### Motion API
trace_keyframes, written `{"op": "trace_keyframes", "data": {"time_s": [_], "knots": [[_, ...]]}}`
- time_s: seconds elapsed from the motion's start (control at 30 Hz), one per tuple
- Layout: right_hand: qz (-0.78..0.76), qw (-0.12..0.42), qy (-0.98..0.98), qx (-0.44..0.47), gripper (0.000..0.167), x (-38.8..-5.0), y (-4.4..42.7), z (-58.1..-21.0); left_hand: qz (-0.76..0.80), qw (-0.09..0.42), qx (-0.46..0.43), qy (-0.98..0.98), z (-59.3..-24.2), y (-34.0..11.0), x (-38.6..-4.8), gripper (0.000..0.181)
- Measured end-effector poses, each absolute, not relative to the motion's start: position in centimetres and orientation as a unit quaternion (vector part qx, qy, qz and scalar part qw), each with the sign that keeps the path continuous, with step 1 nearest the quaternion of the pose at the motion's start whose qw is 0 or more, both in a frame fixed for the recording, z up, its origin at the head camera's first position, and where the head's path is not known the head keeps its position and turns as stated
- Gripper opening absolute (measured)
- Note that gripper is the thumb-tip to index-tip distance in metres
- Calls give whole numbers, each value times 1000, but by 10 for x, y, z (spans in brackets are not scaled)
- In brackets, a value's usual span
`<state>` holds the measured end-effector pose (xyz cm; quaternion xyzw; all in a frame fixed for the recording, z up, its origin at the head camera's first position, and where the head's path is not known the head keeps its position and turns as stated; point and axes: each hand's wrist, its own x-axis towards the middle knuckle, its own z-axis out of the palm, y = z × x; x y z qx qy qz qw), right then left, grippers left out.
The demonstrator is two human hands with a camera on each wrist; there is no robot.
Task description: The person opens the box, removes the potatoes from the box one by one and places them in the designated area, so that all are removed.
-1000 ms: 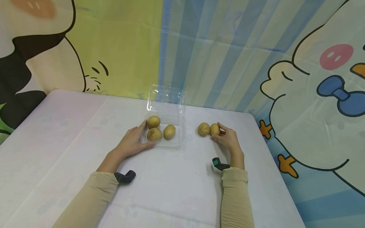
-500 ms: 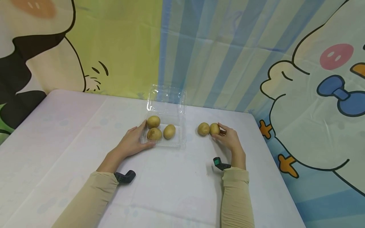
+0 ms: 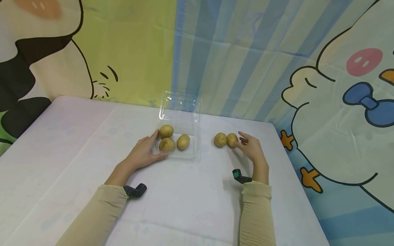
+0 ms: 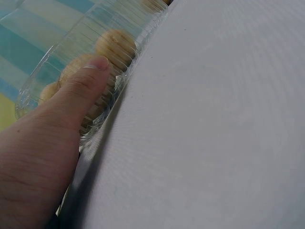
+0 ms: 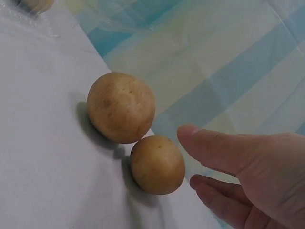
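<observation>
1. Head view, the box: your left hand (image 3: 143, 153) holds the clear plastic box (image 3: 193, 156) at its near-left corner, fingers along the left side and thumb along the front. The lid (image 3: 180, 106) stands open at the back. Three yellow-brown potatoes sit inside: a back-left potato (image 3: 166, 131), a front-left potato (image 3: 167, 145) with a darker patch, and a right-side potato (image 3: 183, 142).

2. Head view, your other side: to the right of the box, on the white table (image 3: 184, 208), a left loose potato (image 3: 220, 139) and a right loose potato (image 3: 231, 139) lie side by side. Your right hand (image 3: 250, 147) is just to the right of the pair, thumb and fingers apart. A cartoon-printed backdrop (image 3: 141, 51) rises behind the table.

3. Left wrist view: your thumb (image 4: 86, 86) lies against the ridged, see-through wall of the box, with potatoes showing behind it. Your other left fingers are hidden here.

4. Right wrist view: your right thumb and fingers are spread, with a visible gap between them and the right loose potato. Part of the box shows in the upper left corner.
</observation>
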<state>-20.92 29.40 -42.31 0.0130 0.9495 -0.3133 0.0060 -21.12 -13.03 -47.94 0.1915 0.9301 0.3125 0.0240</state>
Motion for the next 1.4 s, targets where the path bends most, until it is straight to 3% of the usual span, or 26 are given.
{"op": "trace_keyframes", "data": {"time_s": [0.2,0.5,0.9,1.4], "knots": [[-319,-9,948,2,65,-207,280,-402,315,18,189,930,-480,-131,-212,116],[-343,-40,937,-47,78,-203,237,-376,315,17,187,930,-478,-133,-212,115],[-282,-79,949,-115,77,-207,161,-387,318,19,185,930,-480,-134,-211,116],[-199,-14,970,-137,77,-211,113,-407,316,15,181,931,-482,-130,-209,116]]}}
